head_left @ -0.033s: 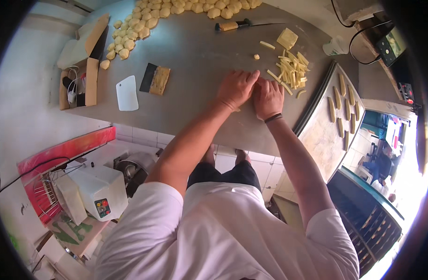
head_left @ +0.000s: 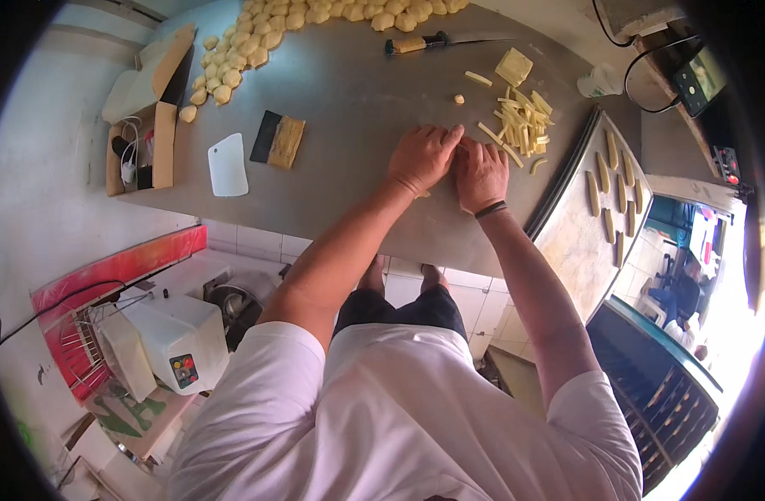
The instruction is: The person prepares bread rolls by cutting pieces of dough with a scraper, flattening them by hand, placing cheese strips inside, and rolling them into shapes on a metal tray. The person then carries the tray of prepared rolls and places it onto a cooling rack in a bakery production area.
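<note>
Press evenly with left hand and right hand, with fingers curled close together; cannot tell gap or hold. Avoid pale sticks at 2 o'clock.

Both forearms outstretched, fingers curled

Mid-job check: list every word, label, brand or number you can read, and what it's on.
Pale board below the white machine: large green lettering, which I won't copy out.
Screen at upper right: markings too small to read.
Red-lit device under it: too small and blurred to read.
White cup: greenish mark, too blurred to tell whether it is text.
</note>
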A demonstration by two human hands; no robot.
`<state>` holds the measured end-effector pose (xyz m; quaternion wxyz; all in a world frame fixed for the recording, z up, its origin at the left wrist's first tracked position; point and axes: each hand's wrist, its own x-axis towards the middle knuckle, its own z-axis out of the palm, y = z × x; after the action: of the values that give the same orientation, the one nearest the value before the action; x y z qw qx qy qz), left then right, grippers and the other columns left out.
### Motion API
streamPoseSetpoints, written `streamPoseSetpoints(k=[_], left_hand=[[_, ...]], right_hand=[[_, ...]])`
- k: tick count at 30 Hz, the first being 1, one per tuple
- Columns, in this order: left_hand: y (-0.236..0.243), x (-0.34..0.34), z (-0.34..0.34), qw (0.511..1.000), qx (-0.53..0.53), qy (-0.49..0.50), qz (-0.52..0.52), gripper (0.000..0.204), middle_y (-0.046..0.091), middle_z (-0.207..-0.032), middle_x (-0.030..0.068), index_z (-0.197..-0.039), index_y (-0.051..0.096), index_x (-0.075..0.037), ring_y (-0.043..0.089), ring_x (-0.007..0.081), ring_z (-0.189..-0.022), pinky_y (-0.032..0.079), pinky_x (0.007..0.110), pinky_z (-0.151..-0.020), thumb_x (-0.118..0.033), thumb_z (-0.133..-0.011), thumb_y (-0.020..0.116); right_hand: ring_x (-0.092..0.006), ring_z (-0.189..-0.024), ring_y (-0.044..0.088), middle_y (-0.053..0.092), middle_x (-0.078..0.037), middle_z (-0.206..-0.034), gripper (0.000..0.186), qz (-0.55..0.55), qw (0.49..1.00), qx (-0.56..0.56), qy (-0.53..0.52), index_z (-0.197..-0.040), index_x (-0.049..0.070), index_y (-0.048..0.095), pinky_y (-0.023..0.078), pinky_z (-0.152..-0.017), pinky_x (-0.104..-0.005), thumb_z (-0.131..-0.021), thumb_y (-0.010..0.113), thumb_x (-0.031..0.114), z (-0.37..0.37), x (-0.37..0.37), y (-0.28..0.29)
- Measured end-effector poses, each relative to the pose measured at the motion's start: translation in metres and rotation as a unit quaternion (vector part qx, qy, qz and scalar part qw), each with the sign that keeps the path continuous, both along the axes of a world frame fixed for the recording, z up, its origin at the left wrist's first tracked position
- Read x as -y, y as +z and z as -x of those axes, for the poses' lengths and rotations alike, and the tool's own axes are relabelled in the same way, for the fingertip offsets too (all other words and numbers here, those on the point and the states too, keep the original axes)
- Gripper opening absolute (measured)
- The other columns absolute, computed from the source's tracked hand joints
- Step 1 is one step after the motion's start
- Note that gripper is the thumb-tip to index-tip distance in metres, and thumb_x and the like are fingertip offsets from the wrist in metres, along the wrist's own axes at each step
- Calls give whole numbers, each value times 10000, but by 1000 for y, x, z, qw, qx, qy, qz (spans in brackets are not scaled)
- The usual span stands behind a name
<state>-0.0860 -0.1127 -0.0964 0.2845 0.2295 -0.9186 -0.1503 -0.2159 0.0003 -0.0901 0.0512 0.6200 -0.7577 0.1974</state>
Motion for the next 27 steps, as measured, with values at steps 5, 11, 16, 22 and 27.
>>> streamPoseSetpoints(k=[5,11,16,22,27], left_hand=[[1,-14,-16,996,32,5,-82,355,729,-836,82,-1260,668,-115,713,298,-729,580,430,-640,-168,-910,699],[-5,-11,-5,999,18,-36,12,328,755,-836,114,-1260,660,-101,733,296,-703,582,422,-593,-158,-938,673],[10,-24,-22,994,42,-17,-97,332,730,-776,86,-1252,660,-113,713,292,-654,568,412,-562,-193,-930,661],[5,-13,-16,995,78,-63,-10,409,715,-1177,153,-1320,620,-42,691,319,-1075,544,454,-950,-257,-972,631],[26,-76,-102,974,206,-54,-76,690,369,-1640,199,-1542,458,-37,313,415,-1527,205,621,-1253,-441,-1000,592]], right_hand=[[-322,-820,697,713,-96,-838,164,-87,991,99,-6,-1112,130,617,547,-726,-478,-966,645,200,-7,-26,6],[-297,-757,714,728,-96,-803,129,27,997,39,-60,-1093,167,638,568,-656,-449,-990,631,244,0,5,-8],[-318,-788,719,737,-104,-836,170,-75,985,108,-111,-1135,156,649,567,-683,-460,-981,610,216,-20,-24,13],[-338,-1188,630,687,-155,-1212,391,-111,979,122,-118,-1314,102,591,501,-980,-509,-950,627,238,-25,-11,2],[-428,-1584,208,256,-239,-1697,801,-216,973,70,-35,-1598,-4,350,141,-1293,-572,-973,559,450,-63,-106,-5]])
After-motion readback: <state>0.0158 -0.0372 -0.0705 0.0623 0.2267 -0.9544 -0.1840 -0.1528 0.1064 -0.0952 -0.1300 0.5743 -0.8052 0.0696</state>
